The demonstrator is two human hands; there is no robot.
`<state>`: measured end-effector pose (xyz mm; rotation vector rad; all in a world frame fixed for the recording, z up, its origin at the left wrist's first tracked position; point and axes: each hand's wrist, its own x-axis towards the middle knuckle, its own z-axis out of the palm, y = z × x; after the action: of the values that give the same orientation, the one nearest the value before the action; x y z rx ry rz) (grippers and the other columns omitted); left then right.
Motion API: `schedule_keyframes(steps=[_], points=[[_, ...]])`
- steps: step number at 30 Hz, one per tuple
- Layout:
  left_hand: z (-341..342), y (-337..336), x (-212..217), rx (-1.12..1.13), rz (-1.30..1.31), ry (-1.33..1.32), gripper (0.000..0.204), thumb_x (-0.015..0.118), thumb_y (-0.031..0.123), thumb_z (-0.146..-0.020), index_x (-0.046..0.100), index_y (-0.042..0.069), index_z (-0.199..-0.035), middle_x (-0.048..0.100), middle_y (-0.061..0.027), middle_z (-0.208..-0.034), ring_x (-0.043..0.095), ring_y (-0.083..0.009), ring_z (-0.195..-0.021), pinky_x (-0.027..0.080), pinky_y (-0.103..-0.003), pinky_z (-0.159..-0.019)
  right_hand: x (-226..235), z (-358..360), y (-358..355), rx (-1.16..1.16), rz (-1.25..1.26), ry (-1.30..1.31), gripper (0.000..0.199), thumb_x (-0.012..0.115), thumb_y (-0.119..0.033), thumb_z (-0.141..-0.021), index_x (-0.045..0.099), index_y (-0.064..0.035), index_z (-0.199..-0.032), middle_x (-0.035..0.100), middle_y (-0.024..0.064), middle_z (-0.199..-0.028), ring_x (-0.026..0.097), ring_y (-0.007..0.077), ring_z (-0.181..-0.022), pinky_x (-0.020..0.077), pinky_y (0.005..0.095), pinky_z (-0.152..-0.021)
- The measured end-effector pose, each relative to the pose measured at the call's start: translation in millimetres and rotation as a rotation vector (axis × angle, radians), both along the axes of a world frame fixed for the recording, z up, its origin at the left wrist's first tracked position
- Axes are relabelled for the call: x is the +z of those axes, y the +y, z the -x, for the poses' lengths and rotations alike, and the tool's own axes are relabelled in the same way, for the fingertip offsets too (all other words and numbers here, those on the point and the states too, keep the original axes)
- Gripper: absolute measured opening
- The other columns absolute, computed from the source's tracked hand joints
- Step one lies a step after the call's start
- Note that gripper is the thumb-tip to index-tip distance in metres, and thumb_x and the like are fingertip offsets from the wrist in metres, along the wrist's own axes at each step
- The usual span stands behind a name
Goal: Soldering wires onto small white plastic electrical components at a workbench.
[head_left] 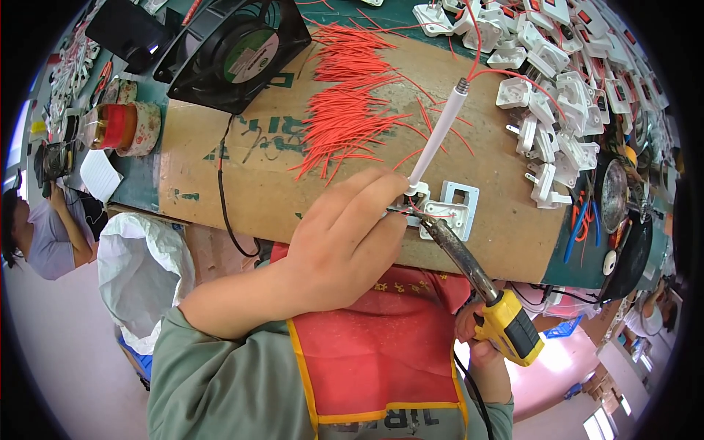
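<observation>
White switch housing (449, 210) near the cardboard sheet's (242, 183) front edge; left hand (345, 242) fingers pinch its wire. Right hand (480, 345) fingers grip yellow-handled soldering iron (477, 279), tip at housing. Red wires (345, 110) behind.

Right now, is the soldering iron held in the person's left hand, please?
No, the right hand grips the soldering iron by its yellow handle.
</observation>
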<state>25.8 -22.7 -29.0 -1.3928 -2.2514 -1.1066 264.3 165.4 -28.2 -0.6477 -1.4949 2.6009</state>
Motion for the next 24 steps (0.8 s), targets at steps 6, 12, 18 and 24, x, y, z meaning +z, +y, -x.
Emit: schedule_keyframes(steps=[6,12,18,24], points=[[0,0,-2,0.004,-0.016,-0.032,0.014,0.068,-0.001,-0.071,0.062,-0.004,-0.082,0.060,-0.0182,-0.116,0.063,-0.0348,-0.100,0.054,-0.039,-0.077,0,-3,1,0.011,0.032,-0.057,0.050,0.087,-0.029,-0.071,0.058,-0.0005,-0.101,0.058,0.0064,-0.076,0.056,0.0167,-0.067,0.0436,0.0275,-0.059],[-1,-1,-1,0.003,-0.004,-0.047,0.014,0.068,-0.001,-0.071,0.062,-0.004,-0.083,0.059,-0.0180,-0.117,0.063,-0.0347,-0.102,0.054,-0.039,-0.078,-1,-7,0,-0.020,0.064,-0.082,0.057,0.088,-0.024,-0.069,0.055,-0.0007,-0.110,0.058,0.0070,-0.081,0.056,0.0174,-0.069,0.0436,0.0281,-0.060],[0,-1,0,-0.006,0.014,-0.048,0.016,0.068,0.000,-0.069,0.062,-0.003,-0.084,0.059,-0.0177,-0.118,0.063,-0.0342,-0.103,0.053,-0.038,-0.079,-8,-10,1,0.010,0.061,-0.004,0.055,0.085,-0.019,-0.074,0.052,-0.0013,-0.114,0.058,0.0084,-0.081,0.056,0.0178,-0.069,0.0448,0.0284,-0.060],[0,-1,-1,0.003,0.022,-0.035,0.016,0.067,0.000,-0.069,0.062,-0.004,-0.084,0.059,-0.0177,-0.118,0.063,-0.0337,-0.102,0.053,-0.038,-0.079,-8,-8,0,0.003,0.052,0.006,0.054,0.085,-0.020,-0.075,0.052,-0.0011,-0.114,0.058,0.0087,-0.081,0.057,0.0179,-0.068,0.0453,0.0287,-0.059]])
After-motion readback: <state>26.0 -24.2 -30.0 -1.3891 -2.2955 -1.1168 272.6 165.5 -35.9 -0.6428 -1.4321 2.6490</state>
